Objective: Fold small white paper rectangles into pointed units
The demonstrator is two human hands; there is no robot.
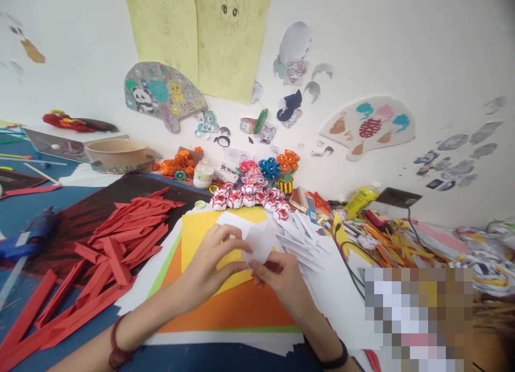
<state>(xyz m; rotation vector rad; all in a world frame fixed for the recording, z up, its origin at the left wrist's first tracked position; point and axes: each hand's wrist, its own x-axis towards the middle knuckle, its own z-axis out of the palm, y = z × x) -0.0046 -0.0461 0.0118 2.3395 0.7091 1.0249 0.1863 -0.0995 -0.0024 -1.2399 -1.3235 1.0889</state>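
A small piece of white paper (260, 242) is held up above a stack of coloured sheets. My right hand (284, 275) pinches its lower right part between thumb and fingers. From the other side, my left hand (217, 256) has its curled fingertips on the paper's left edge, with the thumb just below. Under both hands lie a yellow sheet (197, 243) and an orange sheet (225, 307), with green and white sheets showing at the edges. Folded white paper pieces (301, 240) are heaped just behind my right hand.
Folded red paper strips (120, 243) pile up on the left, beside a blue glue gun (30, 240). Red-and-white paper ornaments (249, 197) and small flower pots (285, 184) stand at the back against the wall. Paper scraps and a yellow bottle (362, 196) crowd the right; a cable (348, 264) runs there.
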